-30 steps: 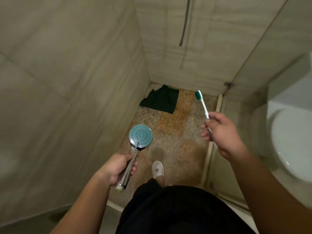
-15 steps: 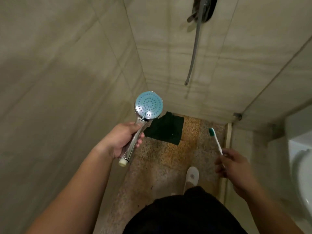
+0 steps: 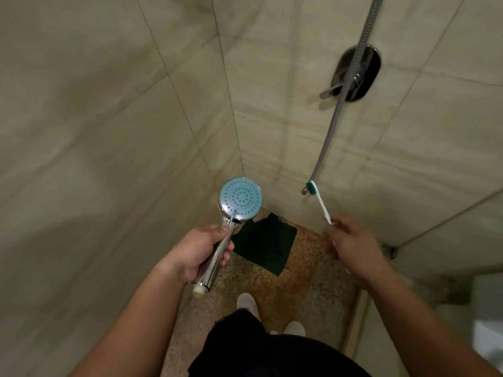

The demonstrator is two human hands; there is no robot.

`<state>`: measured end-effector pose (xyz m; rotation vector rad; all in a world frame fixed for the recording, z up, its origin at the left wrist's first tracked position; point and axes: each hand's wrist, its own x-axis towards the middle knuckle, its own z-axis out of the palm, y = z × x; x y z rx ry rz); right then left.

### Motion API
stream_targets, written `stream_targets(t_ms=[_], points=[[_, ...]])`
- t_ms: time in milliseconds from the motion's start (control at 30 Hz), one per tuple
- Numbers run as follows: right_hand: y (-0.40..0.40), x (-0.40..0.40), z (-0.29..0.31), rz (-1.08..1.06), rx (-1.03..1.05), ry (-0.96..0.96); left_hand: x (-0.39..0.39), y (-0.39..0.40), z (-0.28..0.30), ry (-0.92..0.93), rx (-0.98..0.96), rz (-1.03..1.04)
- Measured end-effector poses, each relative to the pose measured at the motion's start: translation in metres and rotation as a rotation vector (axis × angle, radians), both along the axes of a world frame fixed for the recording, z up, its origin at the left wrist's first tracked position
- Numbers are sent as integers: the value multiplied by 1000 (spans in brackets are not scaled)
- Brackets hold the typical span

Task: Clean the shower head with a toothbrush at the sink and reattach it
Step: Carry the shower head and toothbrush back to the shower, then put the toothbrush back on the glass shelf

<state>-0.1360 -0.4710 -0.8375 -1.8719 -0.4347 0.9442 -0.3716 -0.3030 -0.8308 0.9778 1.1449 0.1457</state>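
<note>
beige tiled walls [image 3: 114,110] fill the frame. at centre, the shower head [image 3: 240,199] is gripped by the left hand [image 3: 198,254]; right of centre, the toothbrush [image 3: 319,200] is pinched by the right hand [image 3: 351,246], beside the hanging hose [image 3: 333,123].

Dark green cloth [image 3: 268,244] on speckled floor [image 3: 307,289]; white slippers [image 3: 246,302], apparently.
</note>
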Motion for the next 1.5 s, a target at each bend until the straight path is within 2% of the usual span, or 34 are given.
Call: stream_targets(t_ms=[233, 433, 533, 767, 867, 967, 1167, 1500], points=[[94, 15, 40, 28, 122, -75, 16, 65, 7, -32, 56, 31], [180, 29, 103, -37, 368, -336, 21, 121, 28, -95, 127, 42], [215, 35, 135, -17, 420, -422, 26, 138, 38, -105, 145, 56], [284, 62, 188, 36, 375, -828, 52, 172, 61, -147, 196, 77], [316, 77, 221, 59, 278, -1070, 68, 181, 73, -196, 204, 101], [346, 90, 254, 70, 185, -1215, 84, 189, 82, -226, 218, 124], [409, 113, 282, 182, 72, -1356, 114, 206, 98, -251, 256, 182], [468, 126, 294, 264, 0, -1410, 129, 225, 103, -274, 259, 281]])
